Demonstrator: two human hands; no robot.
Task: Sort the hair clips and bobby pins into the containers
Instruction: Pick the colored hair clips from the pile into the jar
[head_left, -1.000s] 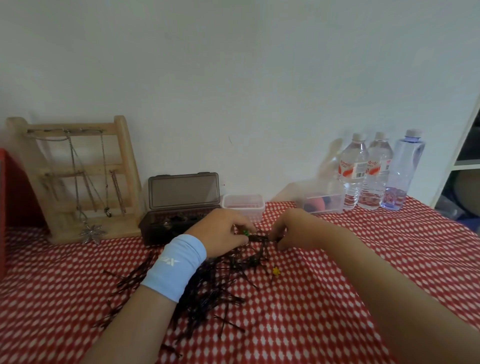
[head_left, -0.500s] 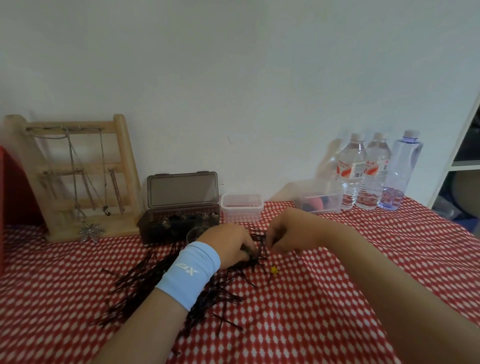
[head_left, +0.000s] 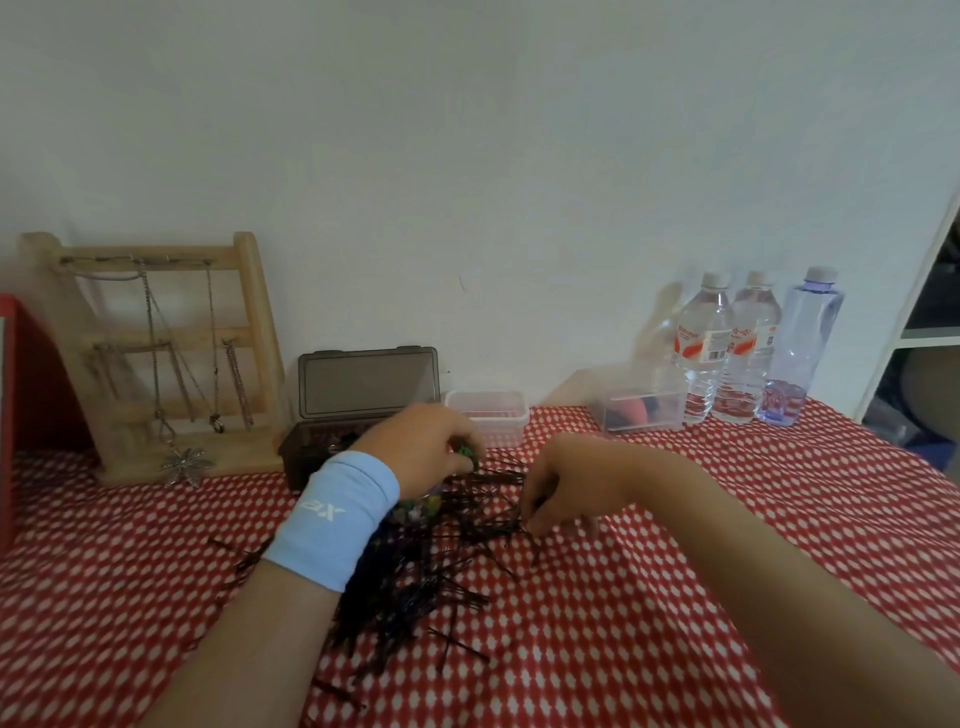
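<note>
Nearest: red-white checked tablecloth (head_left: 623, 649), both forearms coming in from the bottom edge. On it, centre-left, a loose heap of black bobby pins (head_left: 415, 587), strays fanned toward the near side & left. Heap itself looks much the same as 0.5 s ago.

L hand (head_left: 421, 447), light-blue wristband (head_left: 332, 519) on the wrist: 0.5 s ago it lay low on the heap's far end. It's since lifted & gone farther back, and now covers part of the dark box (head_left: 369, 384) base in the view. Fingers curled, tips pinching a small green clip (head_left: 466, 456). W/ the hand off that spot, a few coloured clips (head_left: 415, 506) now show at the heap's far part, just beside the wristband.

R hand (head_left: 571, 483): vs 0.5 s ago it's come a little nearer & lower, onto the heap's right edge. Fingers curled under, tips down among the pins. Can't tell if any pin is actually gripped.

Behind: the dark box's lid stands open, leaning back toward the wall; contents too dark to make out. Just right of it is a small clear tub (head_left: 488, 415). Further right is another clear container (head_left: 644, 410) w/ red & dark items inside, then 3 water bottles (head_left: 748, 353) in a row by the wall. Far left: wooden stand (head_left: 254, 312) w/ necklaces hanging on it.
</note>
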